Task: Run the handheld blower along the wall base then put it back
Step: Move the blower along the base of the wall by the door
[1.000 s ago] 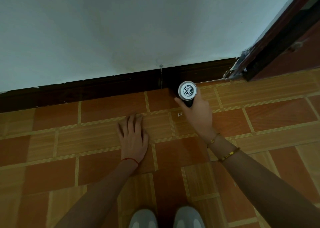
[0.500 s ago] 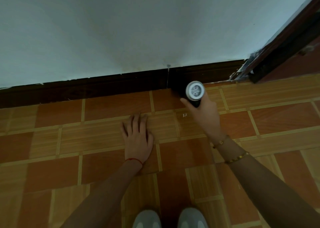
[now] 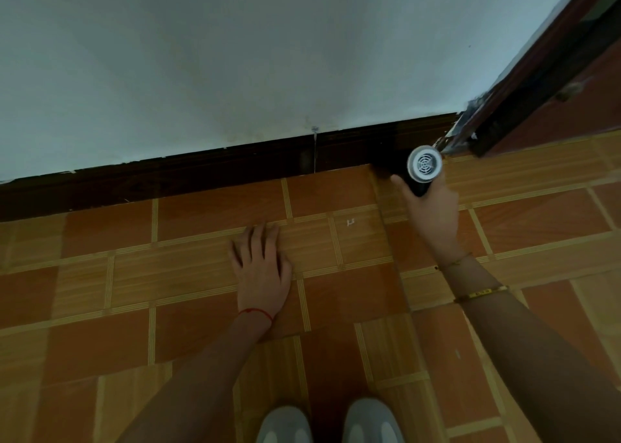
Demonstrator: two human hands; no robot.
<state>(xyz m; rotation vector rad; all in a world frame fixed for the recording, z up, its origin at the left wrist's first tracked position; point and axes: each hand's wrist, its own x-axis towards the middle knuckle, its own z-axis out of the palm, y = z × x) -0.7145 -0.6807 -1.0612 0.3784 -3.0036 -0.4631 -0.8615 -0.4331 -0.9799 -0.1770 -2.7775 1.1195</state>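
- Right hand [image 3: 433, 214] is holding the black handheld blower with a round white grilled rear cap [image 3: 424, 168] in the right of the frame, with the white cap facing the camera and the body pointing away toward the dark brown wooden skirting board [image 3: 201, 180] at the foot of the pale painted wall [image 3: 235, 56].
- Blower is sitting just beside the right end of the skirting, near the dark red-brown door frame [image 3: 537, 72] in the upper right corner; its nozzle end is hidden in shadow, so contact with the skirting cannot be told.
- Progress, as a judgement: the blowing pass is under way and appears to be nearing the door-frame end of this wall. Whether the stretch toward the left of the frame has been covered cannot be told from this view.
- Left to do: finishing the pass, then putting the blower back; no storage spot is showing in frame.
- Right-hand fingers [image 3: 400, 183] are curling closed around the black body, thumb showing on the left side of it; the grip looks firm.
- Left hand [image 3: 261, 271] is lying flat, palm down, on the orange and wood-pattern tiled floor [image 3: 100, 308] at centre frame, fingers spread and extended, gripping nothing, seemingly bracing the crouch.
- Two grey shoe toes [image 3: 329, 422] are showing at the bottom edge.
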